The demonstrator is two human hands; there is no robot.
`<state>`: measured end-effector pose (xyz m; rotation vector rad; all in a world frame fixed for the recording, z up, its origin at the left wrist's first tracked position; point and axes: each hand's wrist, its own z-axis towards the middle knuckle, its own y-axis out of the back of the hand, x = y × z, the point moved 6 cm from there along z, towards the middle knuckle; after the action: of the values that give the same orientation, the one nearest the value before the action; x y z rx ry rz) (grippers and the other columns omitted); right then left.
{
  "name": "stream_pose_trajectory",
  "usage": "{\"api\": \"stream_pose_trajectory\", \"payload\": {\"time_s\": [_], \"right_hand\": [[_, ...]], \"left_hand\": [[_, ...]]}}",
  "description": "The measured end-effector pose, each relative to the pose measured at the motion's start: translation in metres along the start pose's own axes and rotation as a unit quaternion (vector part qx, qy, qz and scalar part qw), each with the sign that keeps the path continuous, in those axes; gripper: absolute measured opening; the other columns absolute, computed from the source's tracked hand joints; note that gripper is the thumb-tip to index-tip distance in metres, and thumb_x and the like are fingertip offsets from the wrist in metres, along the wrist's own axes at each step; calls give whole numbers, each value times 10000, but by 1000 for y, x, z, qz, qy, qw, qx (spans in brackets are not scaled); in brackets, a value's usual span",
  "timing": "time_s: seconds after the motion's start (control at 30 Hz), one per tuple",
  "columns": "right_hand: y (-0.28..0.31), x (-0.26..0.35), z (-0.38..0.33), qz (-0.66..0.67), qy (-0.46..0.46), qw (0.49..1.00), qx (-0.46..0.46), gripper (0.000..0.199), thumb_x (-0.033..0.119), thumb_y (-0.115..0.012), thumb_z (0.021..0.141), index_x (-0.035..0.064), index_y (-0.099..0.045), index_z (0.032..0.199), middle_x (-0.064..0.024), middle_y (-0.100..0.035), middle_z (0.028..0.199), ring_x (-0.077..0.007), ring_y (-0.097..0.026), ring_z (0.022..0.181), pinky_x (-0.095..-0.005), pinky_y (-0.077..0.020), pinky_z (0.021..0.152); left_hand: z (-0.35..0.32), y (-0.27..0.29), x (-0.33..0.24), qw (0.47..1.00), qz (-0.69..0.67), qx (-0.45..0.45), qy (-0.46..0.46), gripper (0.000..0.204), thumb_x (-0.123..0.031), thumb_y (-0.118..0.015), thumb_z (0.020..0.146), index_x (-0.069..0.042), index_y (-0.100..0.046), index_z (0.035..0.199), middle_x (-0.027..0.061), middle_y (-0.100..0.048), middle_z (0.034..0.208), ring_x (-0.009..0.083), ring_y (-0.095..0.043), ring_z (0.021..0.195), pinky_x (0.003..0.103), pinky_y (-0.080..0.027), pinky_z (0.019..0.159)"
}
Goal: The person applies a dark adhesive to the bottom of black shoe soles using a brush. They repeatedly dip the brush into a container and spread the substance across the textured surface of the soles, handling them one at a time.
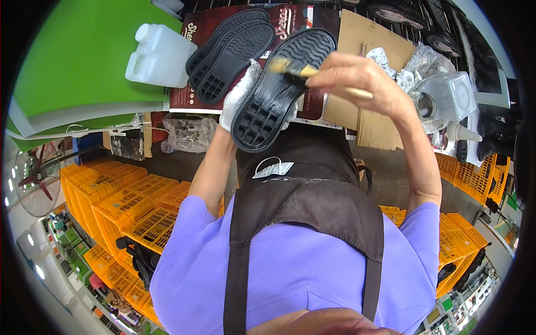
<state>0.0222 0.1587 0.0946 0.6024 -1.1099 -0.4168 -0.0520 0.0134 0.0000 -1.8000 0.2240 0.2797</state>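
A black shoe sole (pixel 262 115) is held up tread side toward me, slightly tilted, its upper end leaning right. My left hand (pixel 237 105), in a white glove, grips the sole from beneath and along its left edge; most of its fingers are hidden behind it. In my bare right hand (pixel 360 80) is a paintbrush (pixel 308 71), its handle pinched between the fingers. The pale bristles, smeared by motion, are over the sole's middle, where the surface looks wet and shiny. Several more black soles (pixel 241 49) lie together just left of the held one.
A white plastic jug (pixel 162 59) stands left of the soles near a green surface (pixel 72 61). Cardboard (pixel 385 36) lies to the right, beside a clear plastic container (pixel 446 96) and crumpled plastic wrap (pixel 427 58). Orange crates (pixel 128 198) are stacked at both sides, with a fan (pixel 38 178) far left.
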Motion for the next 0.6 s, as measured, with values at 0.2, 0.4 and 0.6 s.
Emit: {"api": "stream_pose_trajectory", "payload": {"time_s": [0.2,0.4,0.6], "right_hand": [[28,-25,-11,-104,-102,981,-126,199,70,-632,790,45,-644,987,-111,-649,875,-260,-625,809,-333,-484,710],[6,-19,-23,-67,-174,950,-251,193,108,-635,796,21,-634,967,-166,-649,903,-306,-639,819,-353,-507,732],[-13,42,-16,96,-108,977,-154,162,91,-626,809,16,-641,952,-152,-648,842,-275,-641,734,-327,-506,639]], "left_hand": [[-7,2,1,996,7,-81,-33,694,-541,-280,918,72,-434,1204,273,-587,943,348,-627,718,417,-542,607],[13,17,9,998,59,-7,-24,462,-341,-336,965,-44,-387,1315,115,-514,1226,217,-550,1043,346,-440,913],[16,3,-16,989,113,18,-92,449,-350,-314,969,-48,-416,1285,120,-539,1189,217,-566,1009,354,-454,898]]}}
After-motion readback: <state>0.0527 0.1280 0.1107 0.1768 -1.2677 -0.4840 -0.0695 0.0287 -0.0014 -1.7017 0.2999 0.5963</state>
